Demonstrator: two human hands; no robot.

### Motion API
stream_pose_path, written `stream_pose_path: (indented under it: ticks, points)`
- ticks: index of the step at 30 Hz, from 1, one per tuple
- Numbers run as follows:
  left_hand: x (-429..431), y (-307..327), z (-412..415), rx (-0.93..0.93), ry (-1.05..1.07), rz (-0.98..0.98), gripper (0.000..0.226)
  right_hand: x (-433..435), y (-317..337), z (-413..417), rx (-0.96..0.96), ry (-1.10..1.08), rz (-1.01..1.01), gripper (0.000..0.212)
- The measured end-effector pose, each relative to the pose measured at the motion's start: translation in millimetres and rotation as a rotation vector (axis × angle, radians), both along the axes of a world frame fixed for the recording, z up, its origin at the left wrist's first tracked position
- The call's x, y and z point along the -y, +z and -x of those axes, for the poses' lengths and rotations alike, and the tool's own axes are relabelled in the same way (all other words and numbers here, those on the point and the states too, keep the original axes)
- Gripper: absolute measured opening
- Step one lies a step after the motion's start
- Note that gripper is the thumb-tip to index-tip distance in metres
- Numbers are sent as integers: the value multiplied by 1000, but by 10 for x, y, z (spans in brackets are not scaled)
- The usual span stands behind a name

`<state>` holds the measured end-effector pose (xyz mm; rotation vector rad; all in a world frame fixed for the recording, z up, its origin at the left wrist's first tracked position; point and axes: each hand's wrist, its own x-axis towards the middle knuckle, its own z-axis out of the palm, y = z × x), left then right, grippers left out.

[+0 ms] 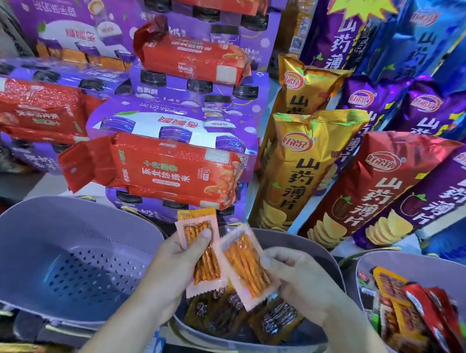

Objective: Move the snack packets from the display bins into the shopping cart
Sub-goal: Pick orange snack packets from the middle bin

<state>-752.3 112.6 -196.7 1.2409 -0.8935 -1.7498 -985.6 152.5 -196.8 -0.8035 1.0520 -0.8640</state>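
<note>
Two packets are up, one per hand. The left hand [177, 262] pinches a clear-fronted stick-snack packet [203, 254], thumb pressed on its face. The right hand [297, 282] pinches a second packet [246, 266] by its right edge, and the two packets overlap slightly. Both are held just above the middle bin [314, 251], where darker packets [236, 315] lie on the bottom. Beside it, the right bin [454, 281] holds red and orange packets [418, 315]. No shopping cart is in view. Judged step: lift-out done, transfer pending. Next move calls for carrying both clear of the rim and turning toward the cart with a firm pinch.
</note>
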Motion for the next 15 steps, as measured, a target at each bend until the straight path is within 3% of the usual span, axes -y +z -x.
stream_pose_path:
  ticks: [4,6,9,11,15]
  points:
    - [-96,21,82,-11,-72,48,38,15,-28,-286,-190,-185,60,11]
    - [-123,24,94,27,-98,80,32,34,-29,-397,-301,-199,106,12]
    - [-111,-14,48,103,-102,81,23,51,23,-403,-339,-73,134,10]
    - [-96,-17,0,89,-93,33,19,94,53,-335,-406,26,125,20]
    - [-15,-16,-91,57,-12,-12,15,290,-155,-102,-840,163,116,19]
